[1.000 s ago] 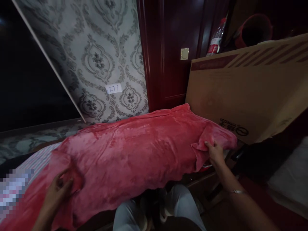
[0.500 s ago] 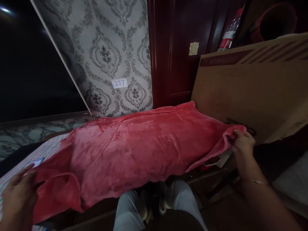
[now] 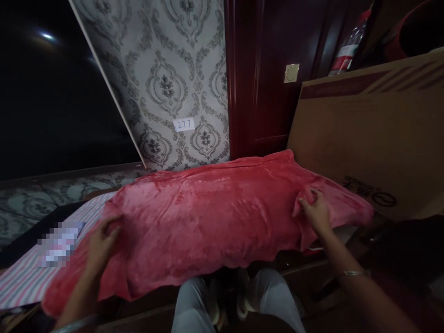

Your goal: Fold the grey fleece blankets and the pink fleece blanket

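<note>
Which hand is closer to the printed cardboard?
Right. The right hand, on the red plush blanket, is in front of the printed cardboard, towards its left edge; the left hand is much farther left.

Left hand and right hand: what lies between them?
Head view: a broad stretch of red cloth lies between the left hand and the right hand.

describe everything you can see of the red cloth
The red cloth looks plush and plain, paler pink in patches. It lies spread wide and lightly wrinkled, far edge by the patterned wall, left part overlapping a striped cloth. The left hand pinches it toward the left; the right hand pinches a raised fold toward the right.
</note>
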Available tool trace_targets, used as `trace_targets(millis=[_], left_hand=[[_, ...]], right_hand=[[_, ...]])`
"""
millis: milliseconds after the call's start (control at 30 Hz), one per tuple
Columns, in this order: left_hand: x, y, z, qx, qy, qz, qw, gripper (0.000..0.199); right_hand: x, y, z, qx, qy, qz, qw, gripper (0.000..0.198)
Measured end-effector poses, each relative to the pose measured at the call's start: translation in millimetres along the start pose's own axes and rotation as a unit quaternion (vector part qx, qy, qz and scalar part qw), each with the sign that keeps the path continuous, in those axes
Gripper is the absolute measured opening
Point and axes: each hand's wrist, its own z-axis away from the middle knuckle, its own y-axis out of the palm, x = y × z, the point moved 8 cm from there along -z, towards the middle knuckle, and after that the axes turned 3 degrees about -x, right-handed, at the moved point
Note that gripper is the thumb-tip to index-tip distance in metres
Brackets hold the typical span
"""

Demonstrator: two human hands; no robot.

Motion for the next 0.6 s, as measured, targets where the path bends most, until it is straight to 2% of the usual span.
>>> trace_targets(millis=[100, 200, 267, 467, 600], left_hand=[[-3, 32, 9, 0.063, 0.021, 0.043, 0.997, 0.045], [-3, 58, 31, 0.104, 0.033, -0.031, 0.994, 0.045], [-4, 68, 45, 0.12, 0.044, -0.086, 0.988, 0.045], [-7, 73, 54, 0.124, 0.059, -0.133, 0.981, 0.055], [-9, 73, 51, 0.116, 0.057, -0.136, 0.982, 0.06]], right_hand=[[-7, 32, 22, 0.083, -0.051, 0.023, 0.995, 0.052], [-23, 55, 40, 0.175, -0.055, 0.085, 0.979, 0.031], [-29, 60, 46, 0.202, -0.063, 0.118, 0.97, 0.028], [-18, 50, 57, 0.197, -0.125, 0.173, 0.957, 0.038], [-12, 15, 60, 0.09, -0.159, 0.243, 0.953, 0.045]])
